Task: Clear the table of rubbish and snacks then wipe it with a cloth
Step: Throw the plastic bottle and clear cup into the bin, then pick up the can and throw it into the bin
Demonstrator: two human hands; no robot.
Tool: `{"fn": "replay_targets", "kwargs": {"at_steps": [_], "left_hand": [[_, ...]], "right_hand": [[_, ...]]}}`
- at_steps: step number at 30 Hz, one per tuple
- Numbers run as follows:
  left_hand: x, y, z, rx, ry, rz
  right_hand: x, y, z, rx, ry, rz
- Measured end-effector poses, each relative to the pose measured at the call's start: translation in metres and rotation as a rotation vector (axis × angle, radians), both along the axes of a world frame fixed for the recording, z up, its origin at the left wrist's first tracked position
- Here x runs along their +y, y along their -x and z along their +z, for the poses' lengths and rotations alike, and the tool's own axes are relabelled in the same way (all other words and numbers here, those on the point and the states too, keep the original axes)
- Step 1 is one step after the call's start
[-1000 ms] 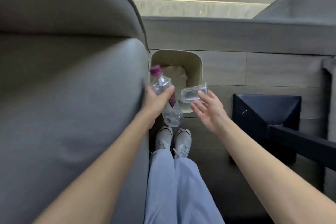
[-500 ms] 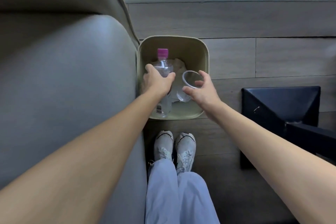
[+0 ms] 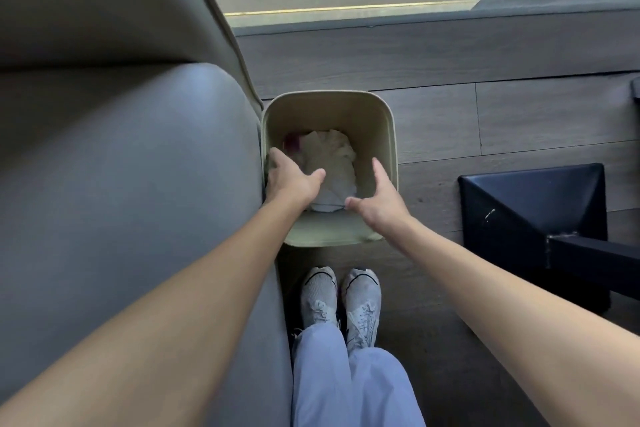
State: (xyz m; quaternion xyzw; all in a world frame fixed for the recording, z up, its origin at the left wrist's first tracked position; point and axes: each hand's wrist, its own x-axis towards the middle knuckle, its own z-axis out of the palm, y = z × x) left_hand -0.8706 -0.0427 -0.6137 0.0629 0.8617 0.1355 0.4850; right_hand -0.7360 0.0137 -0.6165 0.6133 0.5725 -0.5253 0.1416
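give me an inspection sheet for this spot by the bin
surface: wood-look floor, bare around the bin; no table in view
job's things: beige bin holds crumpled white paper and a pink cap at its left
clutter: nothing seen
hands: left hand and right hand both open and empty over the bin
cables: nothing seen
surroundings: grey sofa touching the bin's left side, black table base to the right, road beyond the window

Both forearms are left bare, with no sleeves seen. Loose pale blue-grey trousers (image 3: 349, 378) are worn, with white knitted lace-up trainers (image 3: 341, 302) edged by dark collars.
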Motion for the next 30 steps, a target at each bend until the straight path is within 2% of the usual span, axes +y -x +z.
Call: {"fn": "replay_targets", "kwargs": {"at_steps": [4, 8, 12, 16, 20, 25, 30], "left_hand": [[-0.015, -0.008, 0.042, 0.053, -0.088, -0.218], [-0.047, -0.021, 0.118, 0.045, -0.189, -0.373], [-0.083, -0.022, 0.228, -0.011, -0.175, -0.453], [-0.112, -0.028, 0.363, 0.01, -0.183, -0.49], [-0.122, -0.055, 0.475, 0.052, -0.173, -0.627], [-0.092, -0.123, 0.563, 0.088, -0.213, -0.952], [-0.042, -0.249, 0.614, 0.094, -0.358, -1.304]], "right_hand": [[-0.01, -0.005, 0.047, -0.013, -0.144, 0.153], [-0.031, -0.022, 0.133, 0.015, -0.236, 0.231], [-0.062, -0.045, 0.257, 0.059, -0.135, 0.039], [-0.092, -0.072, 0.39, 0.136, -0.126, 0.046], [-0.108, -0.108, 0.495, 0.254, -0.108, -0.108], [-0.124, -0.173, 0.571, 0.388, -0.152, -0.281], [-0.143, -0.299, 0.613, 0.442, -0.31, -0.548]]}}
